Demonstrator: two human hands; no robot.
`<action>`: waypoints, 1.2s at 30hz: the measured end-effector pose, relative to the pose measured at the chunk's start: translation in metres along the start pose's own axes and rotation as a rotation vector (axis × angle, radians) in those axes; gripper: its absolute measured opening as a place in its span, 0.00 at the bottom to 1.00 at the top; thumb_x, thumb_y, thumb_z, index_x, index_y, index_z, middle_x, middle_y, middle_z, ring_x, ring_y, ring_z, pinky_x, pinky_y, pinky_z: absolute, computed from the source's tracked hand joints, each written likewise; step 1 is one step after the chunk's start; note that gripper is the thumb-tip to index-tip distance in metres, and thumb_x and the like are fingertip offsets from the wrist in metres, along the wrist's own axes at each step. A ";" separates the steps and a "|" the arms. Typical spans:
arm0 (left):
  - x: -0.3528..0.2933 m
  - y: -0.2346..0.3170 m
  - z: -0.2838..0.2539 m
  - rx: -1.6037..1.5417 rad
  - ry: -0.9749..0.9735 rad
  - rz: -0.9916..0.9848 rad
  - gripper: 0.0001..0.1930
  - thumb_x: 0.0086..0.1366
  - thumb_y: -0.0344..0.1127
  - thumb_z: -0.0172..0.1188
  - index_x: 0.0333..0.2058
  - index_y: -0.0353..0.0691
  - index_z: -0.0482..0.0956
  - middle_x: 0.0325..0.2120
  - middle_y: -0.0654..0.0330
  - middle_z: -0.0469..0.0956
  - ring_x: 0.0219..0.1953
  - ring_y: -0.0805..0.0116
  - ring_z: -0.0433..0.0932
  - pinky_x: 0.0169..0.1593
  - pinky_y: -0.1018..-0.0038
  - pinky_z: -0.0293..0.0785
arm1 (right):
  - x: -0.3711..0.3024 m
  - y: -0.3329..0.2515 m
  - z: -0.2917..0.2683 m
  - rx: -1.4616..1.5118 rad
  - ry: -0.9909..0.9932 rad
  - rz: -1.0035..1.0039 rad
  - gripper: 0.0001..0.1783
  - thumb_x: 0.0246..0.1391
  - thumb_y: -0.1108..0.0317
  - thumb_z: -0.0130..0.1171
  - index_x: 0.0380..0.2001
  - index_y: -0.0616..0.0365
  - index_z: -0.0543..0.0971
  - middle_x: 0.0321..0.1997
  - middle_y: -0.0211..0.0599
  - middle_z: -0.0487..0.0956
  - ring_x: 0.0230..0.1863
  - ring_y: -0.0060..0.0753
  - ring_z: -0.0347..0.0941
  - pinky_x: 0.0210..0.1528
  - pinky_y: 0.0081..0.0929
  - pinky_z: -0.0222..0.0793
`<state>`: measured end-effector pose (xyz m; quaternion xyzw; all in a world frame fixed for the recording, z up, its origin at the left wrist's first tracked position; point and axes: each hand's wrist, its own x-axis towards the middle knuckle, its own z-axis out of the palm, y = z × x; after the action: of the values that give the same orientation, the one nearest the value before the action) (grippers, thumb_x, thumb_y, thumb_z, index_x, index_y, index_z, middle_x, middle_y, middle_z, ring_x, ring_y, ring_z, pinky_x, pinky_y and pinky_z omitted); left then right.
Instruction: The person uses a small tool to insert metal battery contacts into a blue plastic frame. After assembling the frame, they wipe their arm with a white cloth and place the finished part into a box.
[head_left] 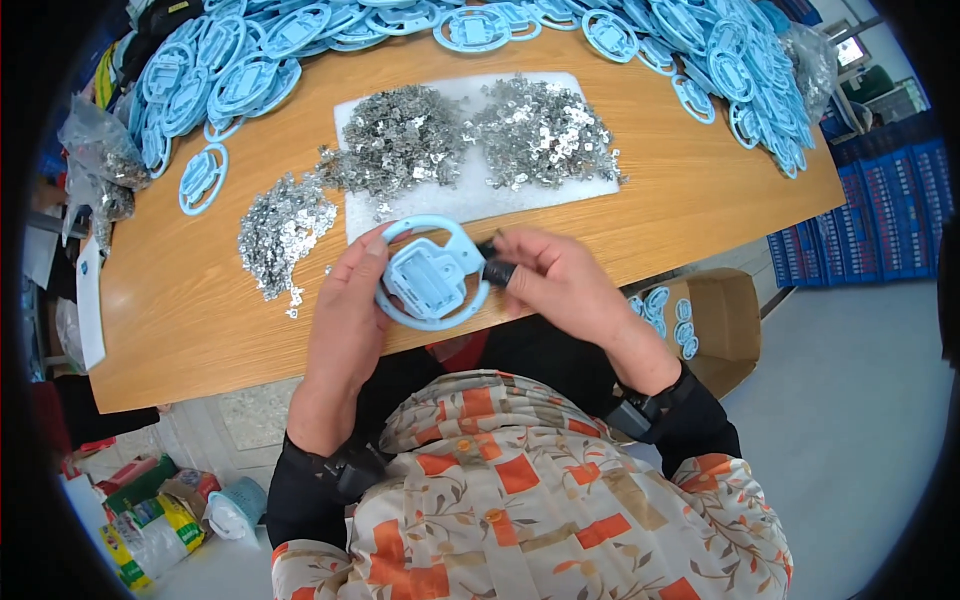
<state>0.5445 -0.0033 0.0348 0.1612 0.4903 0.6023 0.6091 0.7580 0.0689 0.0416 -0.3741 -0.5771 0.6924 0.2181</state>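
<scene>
Above the table's near edge, my left hand [345,305] grips a light blue plastic steering-wheel-shaped part [427,283] by its left rim, thumb on top. The part faces up, showing a rectangular recess in its hub. At its right rim is my right hand [565,285], thumb and forefinger in black covers and drawn together against the edge. Whatever lies between those fingertips is too small and hidden to name. Beyond the part, small silvery metal clips form a left heap [400,140] and a right heap [545,135] on a white foam sheet [480,207].
Another clip pile [285,232] lies on the wooden table [690,190], left of the foam. Many light blue parts [475,30] are heaped along the far side. A cardboard box [735,335] with more parts stands below on the right, near stacked blue crates [865,215].
</scene>
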 end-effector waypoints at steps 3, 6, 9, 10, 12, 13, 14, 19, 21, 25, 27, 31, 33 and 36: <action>-0.001 0.005 -0.008 0.217 -0.066 0.025 0.16 0.74 0.40 0.49 0.52 0.37 0.76 0.38 0.65 0.79 0.38 0.81 0.77 0.41 0.82 0.75 | 0.014 -0.003 -0.023 -0.401 0.338 -0.196 0.15 0.52 0.73 0.61 0.44 0.63 0.79 0.31 0.33 0.81 0.30 0.22 0.75 0.34 0.23 0.70; -0.001 0.000 -0.004 0.316 -0.068 0.082 0.14 0.73 0.38 0.50 0.49 0.38 0.78 0.34 0.69 0.79 0.35 0.84 0.76 0.39 0.84 0.73 | 0.026 -0.009 -0.035 -0.708 0.426 -0.371 0.15 0.49 0.74 0.62 0.43 0.61 0.79 0.31 0.37 0.79 0.31 0.32 0.77 0.35 0.27 0.72; -0.006 -0.002 -0.005 0.402 -0.141 0.106 0.12 0.72 0.35 0.51 0.48 0.37 0.78 0.33 0.70 0.78 0.34 0.86 0.74 0.38 0.85 0.72 | 0.036 -0.019 -0.030 -0.860 0.411 -0.481 0.14 0.48 0.75 0.61 0.41 0.59 0.80 0.33 0.40 0.78 0.32 0.40 0.78 0.36 0.31 0.73; -0.007 -0.001 -0.005 0.397 -0.140 0.106 0.12 0.72 0.35 0.51 0.48 0.37 0.78 0.33 0.70 0.78 0.34 0.86 0.74 0.38 0.85 0.72 | 0.040 -0.021 -0.027 -0.843 0.397 -0.494 0.14 0.48 0.76 0.61 0.40 0.58 0.80 0.35 0.41 0.78 0.33 0.43 0.78 0.36 0.33 0.74; -0.008 -0.001 -0.008 0.426 -0.228 0.064 0.11 0.72 0.34 0.51 0.46 0.37 0.79 0.31 0.71 0.77 0.33 0.87 0.73 0.37 0.85 0.70 | 0.047 -0.023 -0.015 -0.839 0.341 -0.520 0.13 0.47 0.76 0.61 0.40 0.59 0.80 0.35 0.42 0.78 0.34 0.43 0.78 0.37 0.33 0.74; -0.008 -0.001 -0.009 0.424 -0.224 0.063 0.11 0.72 0.34 0.51 0.46 0.37 0.79 0.31 0.71 0.77 0.33 0.87 0.73 0.37 0.85 0.70 | 0.050 -0.023 -0.011 -0.830 0.291 -0.546 0.13 0.47 0.76 0.61 0.39 0.59 0.79 0.34 0.42 0.78 0.34 0.44 0.78 0.37 0.34 0.74; -0.008 -0.001 -0.010 0.467 -0.260 0.082 0.10 0.72 0.33 0.51 0.45 0.37 0.79 0.31 0.71 0.77 0.32 0.87 0.72 0.36 0.85 0.69 | 0.052 -0.023 -0.008 -0.830 0.286 -0.545 0.13 0.47 0.76 0.61 0.39 0.59 0.79 0.34 0.42 0.78 0.34 0.44 0.78 0.37 0.34 0.74; -0.009 0.000 -0.013 0.487 -0.309 0.093 0.10 0.71 0.32 0.52 0.44 0.38 0.80 0.30 0.72 0.76 0.30 0.87 0.70 0.34 0.85 0.67 | 0.048 -0.025 0.005 -0.852 0.144 -0.466 0.13 0.45 0.76 0.60 0.37 0.59 0.79 0.34 0.42 0.79 0.37 0.49 0.77 0.39 0.37 0.74; -0.009 0.001 -0.013 0.500 -0.295 0.106 0.10 0.71 0.32 0.52 0.44 0.38 0.80 0.30 0.71 0.77 0.30 0.87 0.69 0.34 0.85 0.67 | 0.049 -0.016 0.008 -0.857 0.124 -0.459 0.13 0.45 0.76 0.60 0.37 0.59 0.79 0.34 0.42 0.79 0.37 0.49 0.77 0.39 0.37 0.74; -0.006 0.000 -0.014 0.540 -0.281 0.099 0.10 0.71 0.33 0.52 0.45 0.38 0.80 0.30 0.72 0.76 0.30 0.87 0.70 0.34 0.85 0.67 | 0.051 -0.004 0.010 -0.892 0.113 -0.493 0.14 0.45 0.76 0.60 0.39 0.58 0.78 0.34 0.43 0.80 0.36 0.46 0.78 0.39 0.35 0.74; -0.005 -0.003 -0.016 0.497 -0.252 0.128 0.11 0.72 0.33 0.51 0.47 0.38 0.78 0.30 0.72 0.76 0.31 0.87 0.71 0.34 0.84 0.68 | 0.051 -0.005 0.011 -0.763 0.128 -0.447 0.14 0.46 0.77 0.61 0.40 0.60 0.77 0.32 0.38 0.80 0.34 0.35 0.77 0.37 0.29 0.73; -0.003 0.001 -0.014 0.430 -0.198 0.070 0.13 0.72 0.33 0.49 0.49 0.37 0.77 0.30 0.71 0.75 0.31 0.87 0.72 0.35 0.85 0.69 | 0.052 -0.021 0.009 -0.586 0.136 -0.311 0.14 0.47 0.79 0.59 0.41 0.63 0.76 0.31 0.30 0.80 0.31 0.15 0.72 0.35 0.18 0.70; -0.002 0.002 -0.013 0.371 -0.194 0.028 0.14 0.73 0.34 0.46 0.51 0.36 0.76 0.32 0.69 0.76 0.32 0.86 0.73 0.36 0.85 0.70 | 0.057 -0.026 0.010 -0.574 0.148 -0.343 0.15 0.47 0.79 0.59 0.41 0.63 0.76 0.32 0.29 0.80 0.31 0.14 0.70 0.35 0.17 0.70; 0.000 0.001 -0.013 0.374 -0.207 0.026 0.16 0.72 0.34 0.44 0.52 0.35 0.75 0.37 0.64 0.79 0.37 0.81 0.77 0.40 0.83 0.74 | 0.073 -0.024 0.013 -0.624 0.193 -0.442 0.17 0.47 0.80 0.59 0.43 0.62 0.76 0.30 0.31 0.79 0.30 0.16 0.71 0.35 0.17 0.70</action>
<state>0.5332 -0.0086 0.0297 0.3384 0.5262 0.4888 0.6080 0.6996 0.1197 0.0460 -0.3522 -0.8034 0.3818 0.2911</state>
